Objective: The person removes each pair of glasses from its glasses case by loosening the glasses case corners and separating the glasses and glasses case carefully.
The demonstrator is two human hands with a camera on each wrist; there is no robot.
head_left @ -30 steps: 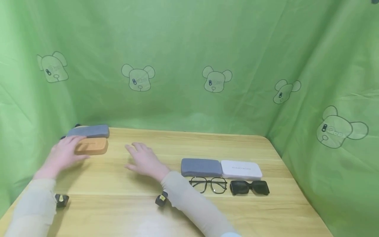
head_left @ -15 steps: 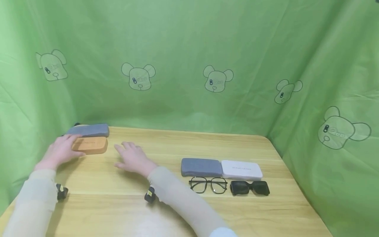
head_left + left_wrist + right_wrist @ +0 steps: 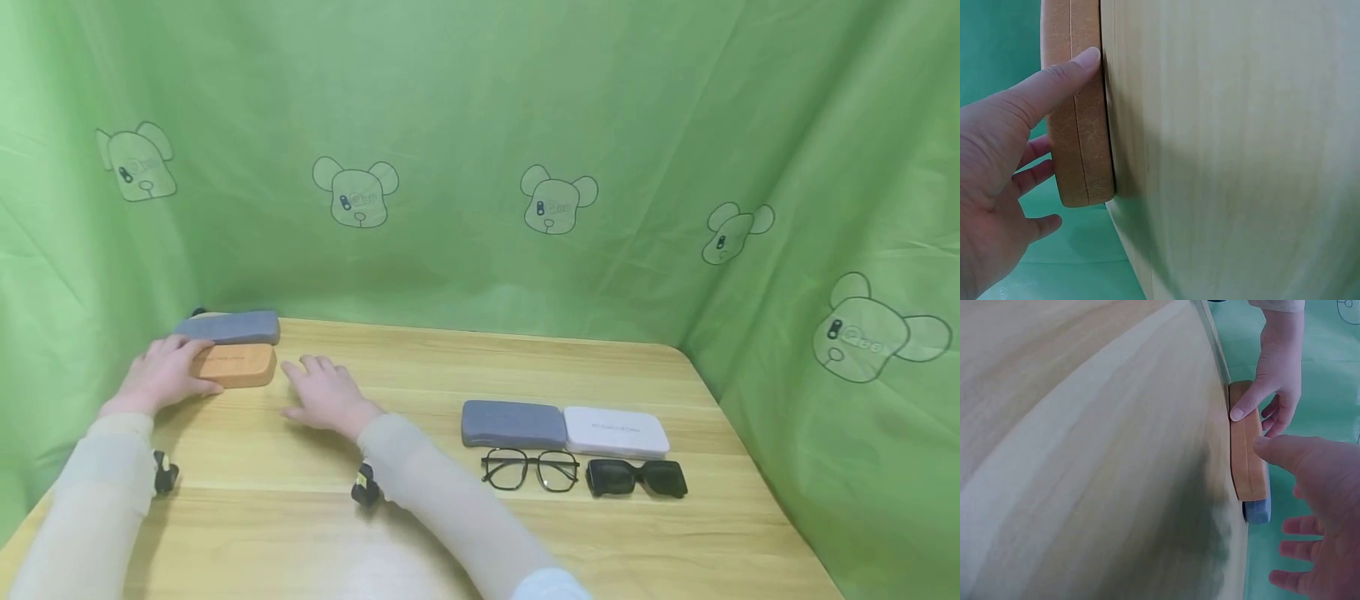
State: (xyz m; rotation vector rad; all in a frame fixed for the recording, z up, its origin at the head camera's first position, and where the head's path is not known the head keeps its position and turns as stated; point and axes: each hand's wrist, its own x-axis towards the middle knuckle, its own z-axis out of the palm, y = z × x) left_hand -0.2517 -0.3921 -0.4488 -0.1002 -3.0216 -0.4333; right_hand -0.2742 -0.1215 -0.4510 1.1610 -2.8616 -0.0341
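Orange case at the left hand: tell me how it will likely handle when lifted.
The orange case is probably stiff: its walls show no dent by the left hand. Boxy and lying flat on the table, it seems unlikely to roll. The seam along its side suggests it might open if gripped by one half.

Orange case [image 3: 238,367]: left end hidden behind fingers [image 3: 186,348] of left hand [image 3: 156,377] (lettering [image 3: 220,358] too small).

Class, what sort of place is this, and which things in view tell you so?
Probably a makeshift recording booth: a green curtain surrounds a wooden table on three sides, and small black devices sit beside both sleeves.
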